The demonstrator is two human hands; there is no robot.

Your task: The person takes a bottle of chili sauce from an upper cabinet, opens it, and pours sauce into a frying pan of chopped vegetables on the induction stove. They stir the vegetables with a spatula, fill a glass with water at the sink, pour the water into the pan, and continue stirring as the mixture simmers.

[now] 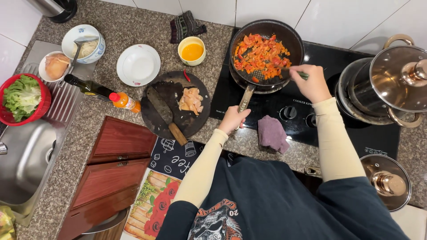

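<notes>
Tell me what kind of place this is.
Most likely a home kitchen: a black cooktop with a frying pan of chopped red vegetables, a steel sink, and a round cutting board on the granite counter.

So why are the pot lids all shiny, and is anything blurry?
Head view: room light glares off the glass lid on the steel pot and off the smaller lid near the counter edge; the black cooktop shows soft reflections; everything looks sharp, even the right hand stirring the frying pan; shadows are faint.

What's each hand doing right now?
Left hand: closed on the frying pan handle.
Right hand: closed on a utensil in the pan.
</notes>
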